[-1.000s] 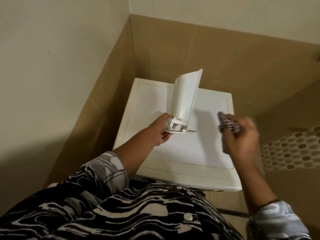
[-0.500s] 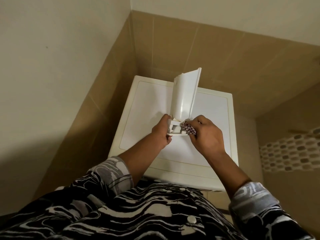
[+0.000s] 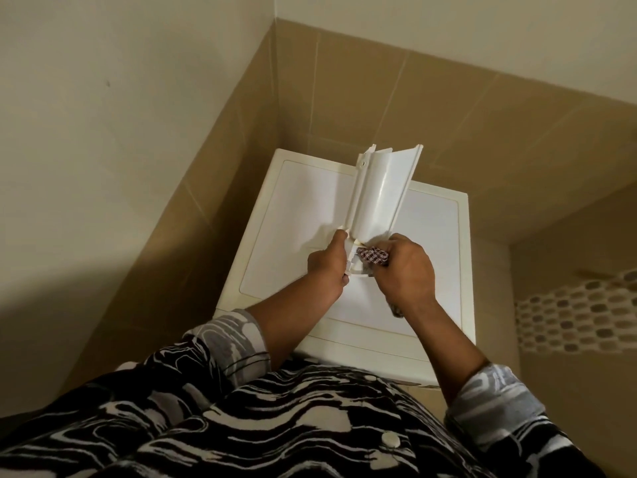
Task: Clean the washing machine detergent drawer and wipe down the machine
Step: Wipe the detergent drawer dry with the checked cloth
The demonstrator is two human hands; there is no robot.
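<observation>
- The white detergent drawer point(image 3: 381, 194) stands on end over the top of the washing machine point(image 3: 296, 208), leaning slightly right; whether its lower end touches the top cannot be told
- The left hand point(image 3: 325, 262) grips the drawer's lower end from the left, fingers curled round its edge
- The right hand point(image 3: 408, 269) holds a bunched checked cloth point(image 3: 374, 258) in curled fingers; the cloth presses against the drawer's lower end
- Beige wall tiles point(image 3: 362, 91) rise behind the machine; black-and-white patterned sleeves point(image 3: 227, 343) cover both forearms
</observation>
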